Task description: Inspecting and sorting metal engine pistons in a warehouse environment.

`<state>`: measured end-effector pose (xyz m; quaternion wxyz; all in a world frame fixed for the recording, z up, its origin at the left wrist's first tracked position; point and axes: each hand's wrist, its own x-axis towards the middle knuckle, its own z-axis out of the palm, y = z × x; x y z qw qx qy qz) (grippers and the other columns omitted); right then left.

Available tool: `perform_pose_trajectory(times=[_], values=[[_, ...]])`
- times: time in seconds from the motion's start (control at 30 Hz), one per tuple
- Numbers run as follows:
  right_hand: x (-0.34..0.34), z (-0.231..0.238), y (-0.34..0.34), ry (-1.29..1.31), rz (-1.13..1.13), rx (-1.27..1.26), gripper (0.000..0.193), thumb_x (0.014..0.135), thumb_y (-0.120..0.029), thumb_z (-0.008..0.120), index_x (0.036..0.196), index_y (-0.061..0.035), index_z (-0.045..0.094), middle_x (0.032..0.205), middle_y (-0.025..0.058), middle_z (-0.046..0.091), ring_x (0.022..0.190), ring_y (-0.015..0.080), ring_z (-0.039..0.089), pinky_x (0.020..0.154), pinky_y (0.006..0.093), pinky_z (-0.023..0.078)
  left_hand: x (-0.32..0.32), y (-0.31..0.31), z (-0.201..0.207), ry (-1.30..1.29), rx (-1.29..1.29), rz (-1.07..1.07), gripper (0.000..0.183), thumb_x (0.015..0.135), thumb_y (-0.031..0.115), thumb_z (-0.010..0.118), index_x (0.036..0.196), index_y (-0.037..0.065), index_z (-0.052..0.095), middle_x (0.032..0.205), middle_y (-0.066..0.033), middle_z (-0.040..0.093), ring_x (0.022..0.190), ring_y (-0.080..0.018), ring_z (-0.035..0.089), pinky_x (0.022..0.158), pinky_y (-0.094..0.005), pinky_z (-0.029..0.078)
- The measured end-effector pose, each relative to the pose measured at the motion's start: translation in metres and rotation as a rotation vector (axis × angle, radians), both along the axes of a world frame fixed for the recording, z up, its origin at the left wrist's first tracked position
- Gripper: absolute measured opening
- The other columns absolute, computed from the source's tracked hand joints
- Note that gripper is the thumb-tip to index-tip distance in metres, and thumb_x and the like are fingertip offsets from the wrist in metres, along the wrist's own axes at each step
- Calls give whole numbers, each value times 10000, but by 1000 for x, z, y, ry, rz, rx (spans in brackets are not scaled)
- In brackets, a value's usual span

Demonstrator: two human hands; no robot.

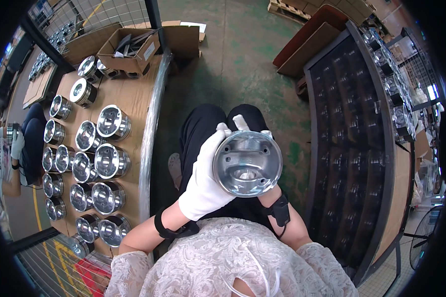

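Observation:
A shiny metal engine piston [248, 168] is held up over my lap, its open hollow side facing me. My left hand [205, 171], in a white glove, grips it along its left side. Most of my right hand [240, 122] is hidden behind the piston. White-gloved fingertips show above the far rim, and the right wrist comes in from below on the right, so this hand closes around the piston from behind. Black straps sit on both wrists.
On my left, a cardboard-covered table [139, 84] carries several upright pistons [111, 161] and an open cardboard box [129, 49]. To my right stands a dark rack [347, 148] with rows of compartments. A co-worker's gloved hand [17, 143] shows at far left.

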<state>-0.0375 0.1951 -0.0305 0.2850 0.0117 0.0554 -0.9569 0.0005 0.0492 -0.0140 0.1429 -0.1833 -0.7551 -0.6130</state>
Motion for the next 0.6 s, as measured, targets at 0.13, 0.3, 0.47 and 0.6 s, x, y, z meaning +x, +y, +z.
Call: perform_pose_trajectory(times=[0.13, 0.3, 0.47, 0.6], values=[[-4, 4, 0, -18, -109, 173, 646, 978, -506, 424, 1480, -114, 317, 1494, 171, 358, 1366, 332, 355, 1134, 492, 286, 2, -18, 29, 179, -277, 201, 775, 572, 98, 852, 1245, -29, 489, 1158, -199, 566, 1048, -350, 600, 912, -447, 485], [1, 17, -28, -116, -83, 355, 612, 993, -504, 386, 1451, -98, 364, 1390, 121, 495, 1248, 266, 499, 1076, 421, 381, 20, -22, 22, 220, -488, 225, 504, 673, 262, 808, 1078, 40, 606, 900, -123, 599, 832, -329, 589, 700, -441, 469], [15, 14, -46, -164, 70, 387, 700, 980, -587, 322, 1457, -74, 342, 1390, 130, 490, 1251, 280, 497, 1085, 428, 367, 22, -58, 46, -37, -652, 133, 512, 772, 354, 743, 1172, 69, 599, 725, -85, 574, 671, -256, 592, 599, -363, 480], [20, -2, -59, -85, 299, 404, 714, 966, -620, 312, 1427, -79, 385, 1380, 125, 497, 1252, 287, 486, 1064, 426, 365, 7, -118, 71, -791, 119, 72, 326, 891, 306, 696, 1057, 27, 663, 797, -8, 653, 734, -45, 578, 645, -216, 477]])
